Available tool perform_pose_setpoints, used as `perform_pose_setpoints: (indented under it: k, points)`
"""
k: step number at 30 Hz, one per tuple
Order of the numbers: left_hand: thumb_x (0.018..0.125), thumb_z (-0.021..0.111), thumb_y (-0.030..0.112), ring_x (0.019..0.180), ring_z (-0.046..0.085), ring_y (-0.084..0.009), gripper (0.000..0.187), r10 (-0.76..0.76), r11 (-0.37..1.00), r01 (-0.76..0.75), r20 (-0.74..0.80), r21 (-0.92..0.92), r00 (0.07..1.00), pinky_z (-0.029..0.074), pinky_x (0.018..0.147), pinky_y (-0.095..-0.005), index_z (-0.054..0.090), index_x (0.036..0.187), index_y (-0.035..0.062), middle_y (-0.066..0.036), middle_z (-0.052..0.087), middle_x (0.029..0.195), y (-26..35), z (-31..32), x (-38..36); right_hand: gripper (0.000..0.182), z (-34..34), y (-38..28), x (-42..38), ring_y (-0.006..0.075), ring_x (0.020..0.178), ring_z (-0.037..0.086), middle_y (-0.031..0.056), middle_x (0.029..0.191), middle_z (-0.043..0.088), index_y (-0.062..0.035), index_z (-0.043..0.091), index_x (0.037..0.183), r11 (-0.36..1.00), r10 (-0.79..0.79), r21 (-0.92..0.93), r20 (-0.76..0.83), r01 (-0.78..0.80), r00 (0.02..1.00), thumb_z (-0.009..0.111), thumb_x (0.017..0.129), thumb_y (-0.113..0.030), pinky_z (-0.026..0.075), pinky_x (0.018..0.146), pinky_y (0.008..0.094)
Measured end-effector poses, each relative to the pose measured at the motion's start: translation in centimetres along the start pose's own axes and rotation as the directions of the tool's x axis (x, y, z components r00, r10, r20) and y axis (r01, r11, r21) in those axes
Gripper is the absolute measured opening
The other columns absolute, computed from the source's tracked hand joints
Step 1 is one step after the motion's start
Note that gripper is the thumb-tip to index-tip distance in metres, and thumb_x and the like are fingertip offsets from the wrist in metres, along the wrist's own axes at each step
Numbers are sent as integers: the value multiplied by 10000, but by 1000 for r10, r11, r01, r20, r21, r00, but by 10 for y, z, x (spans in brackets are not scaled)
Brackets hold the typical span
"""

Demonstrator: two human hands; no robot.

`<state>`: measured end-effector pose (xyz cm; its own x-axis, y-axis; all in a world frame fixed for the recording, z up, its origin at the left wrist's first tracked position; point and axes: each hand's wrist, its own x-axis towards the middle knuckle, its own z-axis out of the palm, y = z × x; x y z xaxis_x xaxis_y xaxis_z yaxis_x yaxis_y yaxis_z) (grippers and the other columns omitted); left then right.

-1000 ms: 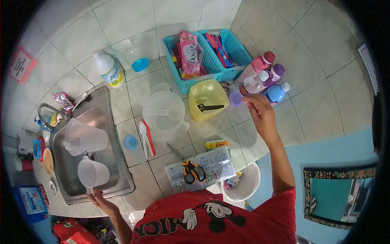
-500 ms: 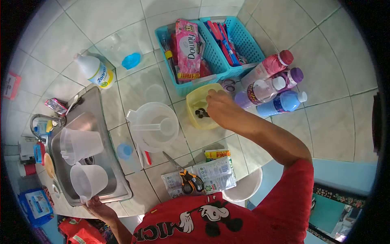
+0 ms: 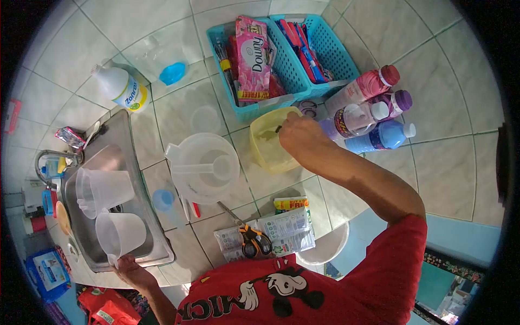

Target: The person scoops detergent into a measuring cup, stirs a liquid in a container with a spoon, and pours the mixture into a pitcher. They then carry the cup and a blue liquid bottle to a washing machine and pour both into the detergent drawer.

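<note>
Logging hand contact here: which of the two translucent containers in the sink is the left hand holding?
The smaller cup, farther from the faucet: the left hand grips it. The larger pitcher has no hand on it.

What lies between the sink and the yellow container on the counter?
In the head view, a small blue cup and a round translucent plastic pot stand between the sink and the yellow container, the cup nearer the sink.

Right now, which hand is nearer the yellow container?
Right. The right hand is over the right side of the yellow container, hiding part of its rim; the left hand is well off to its left, at the clear jug.
</note>
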<state>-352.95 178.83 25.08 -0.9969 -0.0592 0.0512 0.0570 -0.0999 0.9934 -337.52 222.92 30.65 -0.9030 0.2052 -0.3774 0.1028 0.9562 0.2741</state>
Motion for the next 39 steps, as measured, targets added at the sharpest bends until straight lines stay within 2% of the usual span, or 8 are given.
perform_pose_setpoints:
  k: [11, 13, 23, 25, 26, 28, 34, 39]
  points:
    - [843, 490, 136, 729, 441, -133, 238, -42, 998, 38, -71, -58, 997, 369, 671, -258, 451, 1062, 51, -36, 506, 827, 1, 14, -6, 115, 24, -14, 6, 274, 803, 580, 111, 743, 621, -16, 667, 717, 994, -30, 101, -78, 38, 996, 590, 649, -68, 490, 620, 363]
    - [840, 491, 131, 720, 439, -123, 238, -33, 996, 27, -64, -85, 997, 365, 665, -254, 451, 1061, 53, -30, 501, 821, 2, 19, -7, 125, 21, -12, 14, 295, 739, 618, 135, 725, 632, -49, 679, 729, 990, -59, 133, 75, 49, 995, 593, 648, -91, 493, 603, 397]
    - [843, 520, 151, 703, 407, -81, 183, -38, 978, 75, 184, -196, 982, 334, 686, -230, 459, 994, 69, 8, 457, 772, 14, 12, -15, 223, 10, 0, 36, 316, 682, 616, 154, 736, 636, -70, 683, 777, 971, -115, 230, 251, 57, 961, 636, 617, -217, 473, 602, 407]
    - [850, 516, 156, 710, 403, -80, 159, -57, 978, 100, 228, -183, 972, 331, 688, -228, 459, 974, 74, 11, 453, 773, 14, 9, -16, 241, 16, 14, 34, 284, 683, 612, 138, 732, 639, -71, 683, 796, 872, -147, 488, 172, 45, 974, 634, 619, -227, 461, 615, 373]
    - [851, 507, 143, 705, 398, -77, 134, -63, 979, 105, 226, -176, 972, 329, 688, -229, 461, 958, 77, 16, 446, 759, 14, 7, -18, 241, 12, 16, 30, 284, 683, 612, 138, 732, 639, -71, 683, 796, 876, -138, 480, 167, 42, 976, 634, 619, -227, 461, 615, 373]
    - [849, 505, 139, 700, 394, -76, 128, -56, 981, 103, 265, -164, 962, 326, 688, -228, 464, 954, 77, 19, 438, 749, 7, 1, -19, 280, 6, 22, 19, 292, 801, 617, 119, 846, 658, -76, 678, 874, 771, 14, 621, 205, -141, 979, 662, 645, -235, 465, 699, 396]
    - [819, 533, 135, 633, 369, -58, 87, -73, 990, 114, 399, -81, 914, 300, 605, -214, 454, 801, 101, 44, 404, 685, 10, 1, -25, 260, 23, 33, -24, 209, 699, 596, 92, 756, 657, -53, 676, 845, 452, 219, 872, 94, -186, 971, 657, 666, -240, 445, 635, 353]
    - [820, 526, 105, 639, 374, -55, 76, -130, 979, 191, 491, -77, 861, 302, 598, -209, 452, 808, 106, 45, 405, 698, 7, 5, -35, 244, 19, 20, -70, 149, 643, 502, 31, 705, 597, -44, 664, 865, 278, 437, 922, 129, -270, 890, 648, 715, -237, 393, 574, 303]
